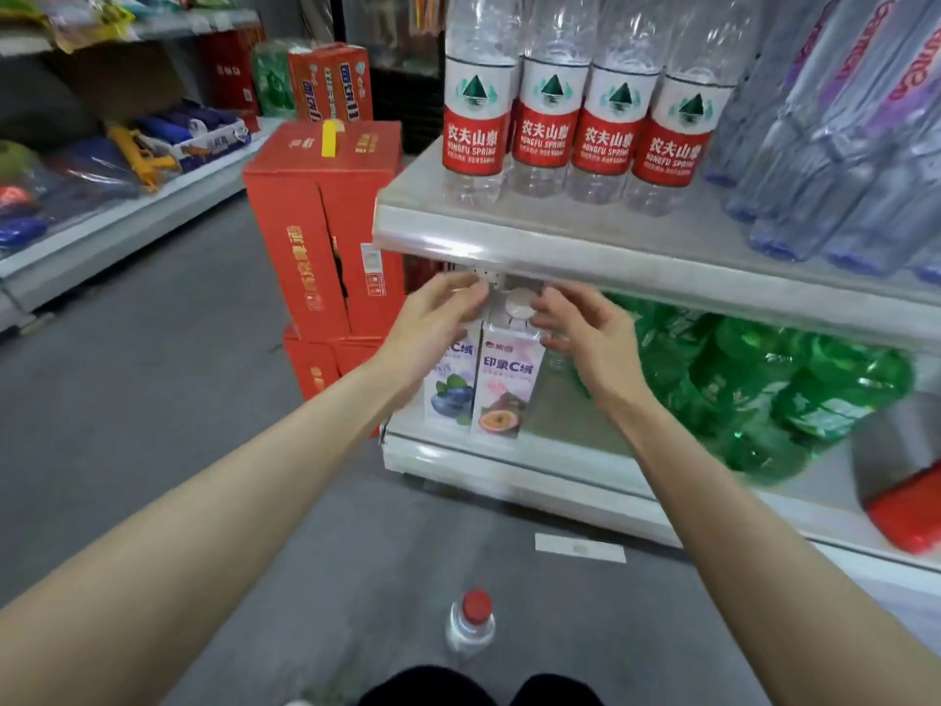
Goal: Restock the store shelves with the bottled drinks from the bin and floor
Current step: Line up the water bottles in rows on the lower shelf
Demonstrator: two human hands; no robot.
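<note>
On the lower shelf (560, 476), our left hand (438, 318) and right hand (585, 323), both loosely spread, flank the passion-fruit carton (501, 389) beside the blueberry carton (450, 394); we judge it best squared flush, while a water bottle (471, 626) waits on the floor.

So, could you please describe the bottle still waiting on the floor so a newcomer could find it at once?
Start at the white shelf unit on the right and look down to the grey floor before it. A lone clear water bottle stands upright there, nearest the camera. Its red cap and place on the floor set it apart from the shelved bottles.
</note>
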